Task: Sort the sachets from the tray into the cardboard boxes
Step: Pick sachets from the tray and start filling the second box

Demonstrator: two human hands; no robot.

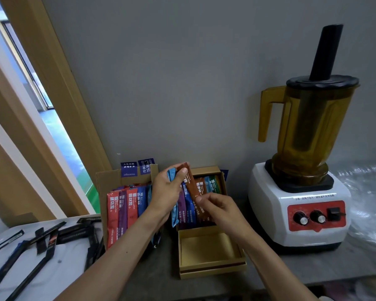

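Above the cardboard boxes (206, 169), our left fingers (182, 172) were clamped on a light-blue sachet (174, 216) and the top of a brown sachet (192, 184), our right fingers (201, 199) pinching its lower end, a glossy stick we judged light, limp, slippery and best held by its flat sealed ends.

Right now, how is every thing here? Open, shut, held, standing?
Left grip: holds light blue sachet and brown sachet.
Right grip: pinches brown sachet.
Left box: open, upright sachets inside.
Back box: open, more sachets inside.
Front box: open.
Blender: lid on, black stick through it.
Tray: dark sachets lying flat.
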